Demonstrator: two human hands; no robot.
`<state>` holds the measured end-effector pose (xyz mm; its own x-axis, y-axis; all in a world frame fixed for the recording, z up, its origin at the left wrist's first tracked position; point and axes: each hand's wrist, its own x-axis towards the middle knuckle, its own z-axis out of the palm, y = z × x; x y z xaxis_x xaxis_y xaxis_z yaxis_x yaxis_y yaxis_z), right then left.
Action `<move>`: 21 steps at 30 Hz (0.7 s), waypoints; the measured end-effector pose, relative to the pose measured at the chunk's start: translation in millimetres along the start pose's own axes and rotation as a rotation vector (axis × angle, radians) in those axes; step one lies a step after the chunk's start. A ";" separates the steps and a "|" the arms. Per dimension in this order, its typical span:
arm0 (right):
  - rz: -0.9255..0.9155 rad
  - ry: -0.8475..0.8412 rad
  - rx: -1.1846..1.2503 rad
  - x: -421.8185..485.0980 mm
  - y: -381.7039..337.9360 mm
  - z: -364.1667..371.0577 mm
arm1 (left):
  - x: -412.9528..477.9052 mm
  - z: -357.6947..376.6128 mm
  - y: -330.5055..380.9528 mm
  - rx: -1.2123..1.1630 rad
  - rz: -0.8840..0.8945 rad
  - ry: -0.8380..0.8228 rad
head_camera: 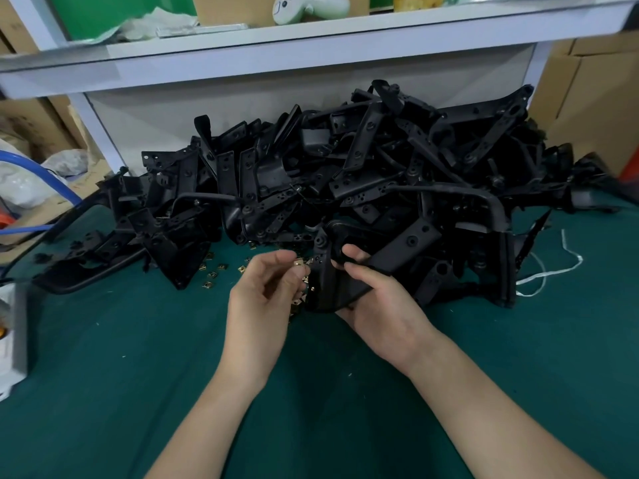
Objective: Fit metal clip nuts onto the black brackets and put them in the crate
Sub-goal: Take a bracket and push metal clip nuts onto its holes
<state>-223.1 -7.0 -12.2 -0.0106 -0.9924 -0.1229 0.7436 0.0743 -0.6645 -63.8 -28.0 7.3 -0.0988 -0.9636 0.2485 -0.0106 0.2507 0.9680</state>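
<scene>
Forearms filled the near edge, both hands over the green table mat [103, 340]. Big bracket pile [345, 160] spanned the far half of the mat, left to right, heaped against a white shelf unit [311, 53]. On the right, the right hand [383, 305] was clenched around one black bracket [328, 288]: thumb on top, fingers curled under, long arm of the part pointing far-right over the pile's near foot. Just left of that part sat the left hand [262, 292], fingertips pinching a brass-coloured clip nut [299, 262] right at its left edge; touching or just apart, couldn't tell. Some loose clip nuts [211, 274] lay scattered on the mat, left of that hand. More nuts showed below the left fingers; held or lying, couldn't tell.
</scene>
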 end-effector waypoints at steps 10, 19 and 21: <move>-0.009 -0.033 -0.007 -2.4 -1.6 0.8 | -6.4 2.6 5.8 0.045 0.054 -0.046; -0.039 0.001 -0.048 -3.4 -1.0 3.5 | -1.9 0.1 0.3 0.021 0.030 -0.027; -0.046 0.006 -0.036 -2.9 -1.5 4.2 | 1.3 0.5 -0.8 -0.083 -0.061 -0.014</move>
<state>-221.4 -4.7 -7.8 -0.0482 -0.9943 -0.0954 0.7175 0.0320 -0.6958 -64.4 -29.4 6.9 -0.1149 -0.9752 0.1891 0.0655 0.1825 0.9810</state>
